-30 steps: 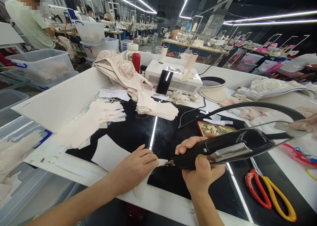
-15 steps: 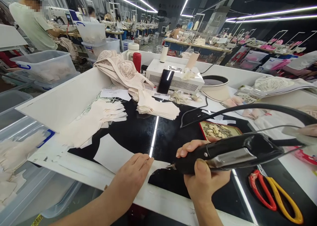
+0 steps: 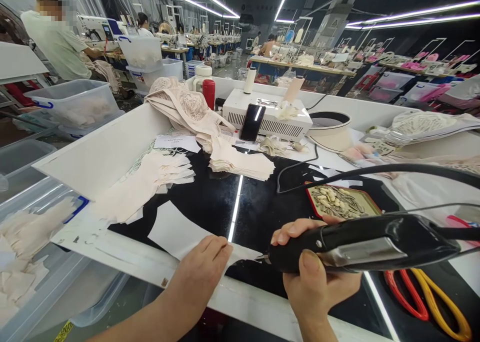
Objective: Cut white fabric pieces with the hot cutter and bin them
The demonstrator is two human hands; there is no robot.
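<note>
Near the front edge of the black tabletop, my left hand presses on a pale fabric piece, fingers together with the tips hidden underneath. The fabric's narrow end sticks out to the right of these fingers. My right hand is wrapped round a black corded hand tool with a metal plate on its side. Its thin metal tip points left and meets the fabric's right end; whether it touches cannot be made out.
Stacked cut fabric pieces lie left, another stack behind. A tray of seeds and red-and-yellow-handled scissors are right. A phone leans on a white box. Plastic bins stand left; a person sits beyond.
The view has shifted slightly, so most things appear a little further right. The tool's rear has swung lower and now covers part of the scissors. Both hands keep their hold.
</note>
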